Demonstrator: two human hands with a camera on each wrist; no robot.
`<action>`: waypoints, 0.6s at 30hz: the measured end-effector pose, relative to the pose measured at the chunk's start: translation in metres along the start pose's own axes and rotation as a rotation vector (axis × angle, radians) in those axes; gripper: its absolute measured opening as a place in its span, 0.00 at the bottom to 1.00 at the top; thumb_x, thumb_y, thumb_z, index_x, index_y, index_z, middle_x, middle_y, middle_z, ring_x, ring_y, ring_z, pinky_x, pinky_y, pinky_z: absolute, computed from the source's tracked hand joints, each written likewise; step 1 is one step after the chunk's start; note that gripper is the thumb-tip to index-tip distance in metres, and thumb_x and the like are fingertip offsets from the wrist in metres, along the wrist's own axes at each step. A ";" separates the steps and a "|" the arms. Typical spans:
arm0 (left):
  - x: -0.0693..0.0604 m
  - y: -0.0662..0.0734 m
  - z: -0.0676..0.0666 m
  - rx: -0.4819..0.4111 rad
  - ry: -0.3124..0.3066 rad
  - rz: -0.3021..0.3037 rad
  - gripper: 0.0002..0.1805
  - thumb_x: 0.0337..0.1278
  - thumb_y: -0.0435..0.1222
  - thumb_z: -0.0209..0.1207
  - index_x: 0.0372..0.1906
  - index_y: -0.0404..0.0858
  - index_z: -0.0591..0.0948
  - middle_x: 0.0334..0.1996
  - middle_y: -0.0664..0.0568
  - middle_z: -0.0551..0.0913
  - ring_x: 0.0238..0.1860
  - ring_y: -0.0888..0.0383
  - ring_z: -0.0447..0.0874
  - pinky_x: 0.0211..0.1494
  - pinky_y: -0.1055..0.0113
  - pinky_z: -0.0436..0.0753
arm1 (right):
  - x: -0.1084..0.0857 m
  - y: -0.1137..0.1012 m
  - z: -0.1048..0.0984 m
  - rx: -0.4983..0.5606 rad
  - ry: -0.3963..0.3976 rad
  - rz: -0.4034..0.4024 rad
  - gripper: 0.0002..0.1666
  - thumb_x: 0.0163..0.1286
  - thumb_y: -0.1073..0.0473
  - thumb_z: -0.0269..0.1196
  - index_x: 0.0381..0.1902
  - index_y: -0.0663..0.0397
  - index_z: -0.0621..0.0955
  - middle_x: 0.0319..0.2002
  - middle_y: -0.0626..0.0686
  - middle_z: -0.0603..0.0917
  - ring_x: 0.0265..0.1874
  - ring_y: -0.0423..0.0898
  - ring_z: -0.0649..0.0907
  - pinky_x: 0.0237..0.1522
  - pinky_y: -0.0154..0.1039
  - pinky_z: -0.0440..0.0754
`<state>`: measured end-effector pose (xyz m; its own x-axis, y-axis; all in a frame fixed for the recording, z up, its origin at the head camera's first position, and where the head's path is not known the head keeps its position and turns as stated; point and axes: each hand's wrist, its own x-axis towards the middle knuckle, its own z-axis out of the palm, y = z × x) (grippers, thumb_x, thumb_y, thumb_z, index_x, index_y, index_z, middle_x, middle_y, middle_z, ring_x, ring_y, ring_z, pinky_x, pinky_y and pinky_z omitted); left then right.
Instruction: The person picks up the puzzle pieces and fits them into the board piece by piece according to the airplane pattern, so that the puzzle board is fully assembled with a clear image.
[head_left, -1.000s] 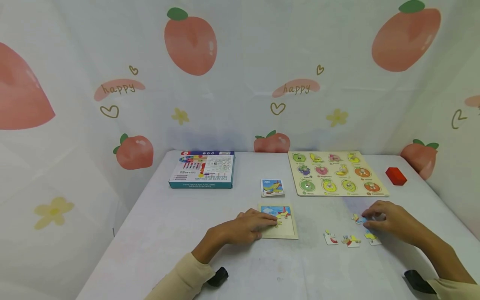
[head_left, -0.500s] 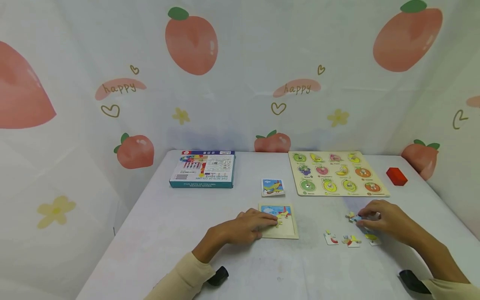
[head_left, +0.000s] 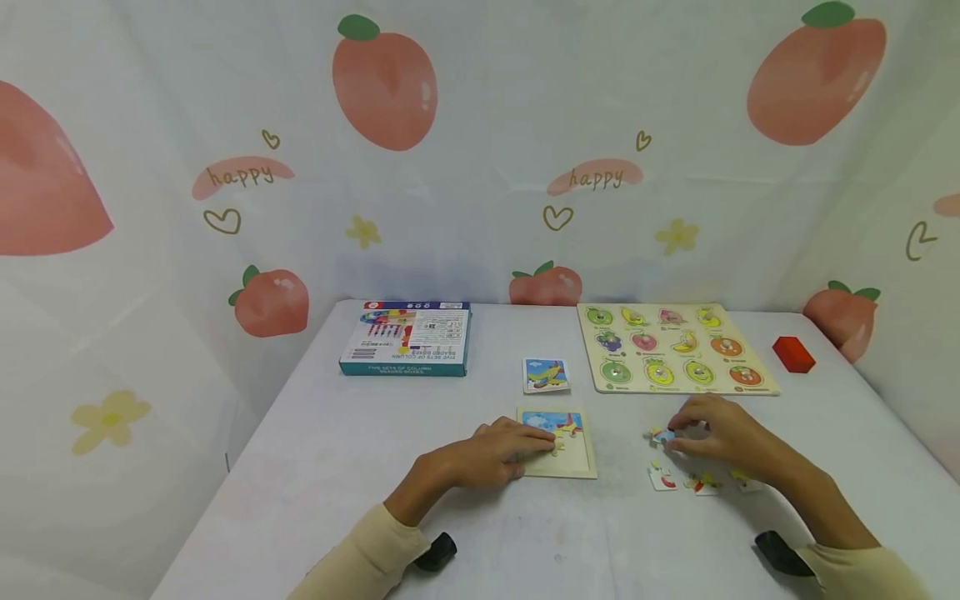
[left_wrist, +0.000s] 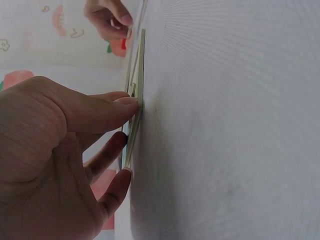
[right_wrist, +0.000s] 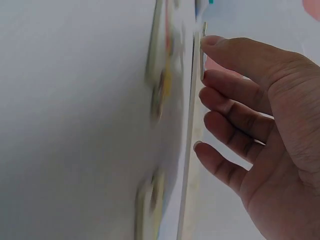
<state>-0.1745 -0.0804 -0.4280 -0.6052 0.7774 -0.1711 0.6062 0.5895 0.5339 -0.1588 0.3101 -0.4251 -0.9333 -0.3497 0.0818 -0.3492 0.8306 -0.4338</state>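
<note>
Puzzle piece (head_left: 659, 437), thin and flat, with blue and yellow print, is held between thumb and fingertips of the right hand (head_left: 723, 435); the remaining fingers of this hand are loosely bent. It is one piece, partly hidden by the fingers, and it is located to the right of the wooden tray (head_left: 574, 464), well apart from it. Just nearer to the person, three loose pieces (head_left: 663, 478) lie on the white counter (head_left: 585, 542) in a row, each with irregular jigsaw edges and red or yellow print.

The tray is pale, square and shallow, with a raised rim. Inside, joined pieces show blue sky and red and yellow parts; I cannot count them, because the left hand (head_left: 491, 455) covers some. This hand is half closed and holds the tray at its left side, the thumb at the near corner, the index finger stretched over the picture.

Behind the tray lies one small square card (head_left: 546, 376) with a yellow aeroplane. Farther back there are one flat rectangular box (head_left: 405, 342) with teal sides, one cream board (head_left: 675, 348) carrying twelve fruits in three rows of four, and one red six-sided block (head_left: 792, 354). A creased white cloth (head_left: 480, 217), printed with peaches, three yellow flowers and two words "happy", hangs behind.
</note>
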 end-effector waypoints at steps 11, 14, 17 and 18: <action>0.000 -0.002 0.001 0.010 -0.002 0.000 0.31 0.77 0.32 0.57 0.79 0.52 0.72 0.79 0.65 0.69 0.78 0.56 0.62 0.69 0.57 0.68 | 0.025 -0.028 0.017 0.024 -0.048 -0.098 0.10 0.65 0.45 0.76 0.41 0.38 0.91 0.41 0.35 0.83 0.45 0.39 0.80 0.52 0.44 0.83; 0.001 -0.001 0.000 0.012 0.000 0.008 0.30 0.77 0.31 0.57 0.79 0.50 0.72 0.79 0.64 0.69 0.78 0.55 0.62 0.69 0.56 0.68 | 0.031 -0.033 0.021 0.031 -0.067 -0.121 0.07 0.66 0.47 0.75 0.40 0.38 0.90 0.40 0.35 0.83 0.46 0.39 0.80 0.52 0.45 0.83; 0.001 -0.001 0.001 0.010 -0.001 0.004 0.30 0.77 0.31 0.57 0.79 0.51 0.73 0.79 0.64 0.69 0.78 0.55 0.63 0.69 0.55 0.68 | 0.037 -0.038 0.026 0.029 -0.093 -0.137 0.06 0.67 0.49 0.75 0.41 0.39 0.91 0.40 0.35 0.83 0.45 0.39 0.79 0.53 0.46 0.83; 0.001 -0.002 0.001 0.008 -0.003 0.004 0.30 0.77 0.31 0.57 0.79 0.50 0.73 0.79 0.64 0.69 0.78 0.55 0.63 0.69 0.55 0.68 | 0.038 -0.040 0.028 0.029 -0.100 -0.147 0.07 0.67 0.49 0.75 0.41 0.39 0.91 0.40 0.35 0.83 0.45 0.39 0.79 0.53 0.46 0.83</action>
<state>-0.1753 -0.0806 -0.4297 -0.6014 0.7802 -0.1719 0.6124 0.5884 0.5281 -0.1781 0.2514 -0.4296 -0.8588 -0.5090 0.0572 -0.4775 0.7551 -0.4494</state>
